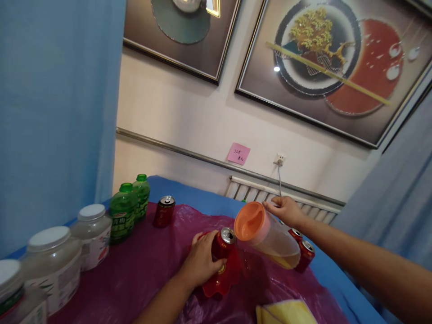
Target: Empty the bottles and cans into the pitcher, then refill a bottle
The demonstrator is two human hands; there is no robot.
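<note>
My left hand [199,261] is wrapped around a red drink can [222,246], which has an opening in its silver top. Below the can lies a red dish with a wavy edge [219,286]. My right hand [286,211] grips a clear plastic pitcher [275,240] from its far side; the handle itself is hidden. The pitcher is tilted, its orange lid [249,221] turned toward the can's top and apart from it. Some yellowish liquid sits low in the pitcher. I cannot see any stream leaving the lid.
Purple plastic sheeting [145,270] covers the blue table [184,188]. A dark red can [164,211], green bottles [123,213] and several white-lidded jars [54,265] line the left. More red cans [305,255] stand behind the pitcher; a yellow cloth [285,313] lies in front.
</note>
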